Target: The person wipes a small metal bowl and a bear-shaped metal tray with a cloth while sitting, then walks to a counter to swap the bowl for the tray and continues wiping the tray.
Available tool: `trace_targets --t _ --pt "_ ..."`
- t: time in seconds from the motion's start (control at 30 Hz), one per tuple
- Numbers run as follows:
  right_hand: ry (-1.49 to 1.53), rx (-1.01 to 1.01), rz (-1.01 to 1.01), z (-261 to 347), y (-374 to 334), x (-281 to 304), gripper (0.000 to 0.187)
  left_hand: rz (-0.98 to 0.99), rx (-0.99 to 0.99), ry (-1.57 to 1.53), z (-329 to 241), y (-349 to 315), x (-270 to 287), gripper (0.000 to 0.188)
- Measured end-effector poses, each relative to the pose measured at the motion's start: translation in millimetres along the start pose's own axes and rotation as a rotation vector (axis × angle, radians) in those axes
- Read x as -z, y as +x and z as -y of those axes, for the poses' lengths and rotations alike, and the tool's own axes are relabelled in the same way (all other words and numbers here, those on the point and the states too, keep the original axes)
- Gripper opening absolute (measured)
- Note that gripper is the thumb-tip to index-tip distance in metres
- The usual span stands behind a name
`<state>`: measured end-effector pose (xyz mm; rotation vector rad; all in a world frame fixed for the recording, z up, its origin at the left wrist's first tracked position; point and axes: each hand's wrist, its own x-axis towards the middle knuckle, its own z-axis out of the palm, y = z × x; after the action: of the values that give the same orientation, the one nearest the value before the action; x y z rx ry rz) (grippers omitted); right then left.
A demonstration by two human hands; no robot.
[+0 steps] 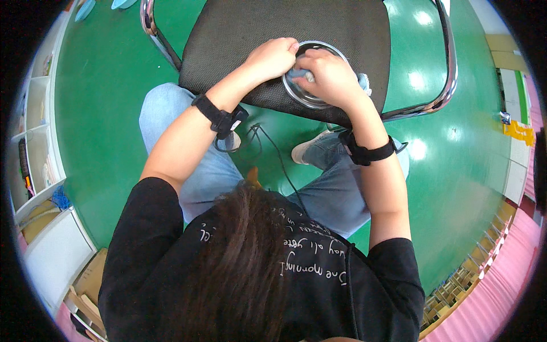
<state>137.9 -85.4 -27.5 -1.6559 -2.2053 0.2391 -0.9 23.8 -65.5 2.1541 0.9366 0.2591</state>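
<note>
On the front part of a black chair seat lies a round, shiny-rimmed piece (311, 103), see-through in places; whether it is a shallow bowl or a pot lid I cannot tell. My left hand (274, 58) is closed on its left rim, the fingertips curled over the edge. Inside the rim, my right hand (329, 76) has its fingers bent around a pale blue and white cloth (299, 74), mostly hidden under them. More pale blue and white fabric (364, 84) shows just outside the right rim; I cannot see whether it is the same cloth.
The chair (228, 34) faces me, with curved chrome armrests (450, 74) on both sides. A thin black cable (279, 154) hangs between my knees over the green floor (102, 142). White shelves (40, 114) stand at the left, and pink fabric (507, 285) is at the lower right.
</note>
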Motion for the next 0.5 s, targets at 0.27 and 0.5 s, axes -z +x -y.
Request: trace_targets --t 0.27,0.5 --pt "-0.028 -0.279 0.411 15 -15 31 0.033 0.022 0.028 0.010 -2 -2 2 0.033" --pt "-0.247 -0.516 0.180 -6 -23 28 0.023 0.002 0.003 0.010 -11 -2 0 0.034"
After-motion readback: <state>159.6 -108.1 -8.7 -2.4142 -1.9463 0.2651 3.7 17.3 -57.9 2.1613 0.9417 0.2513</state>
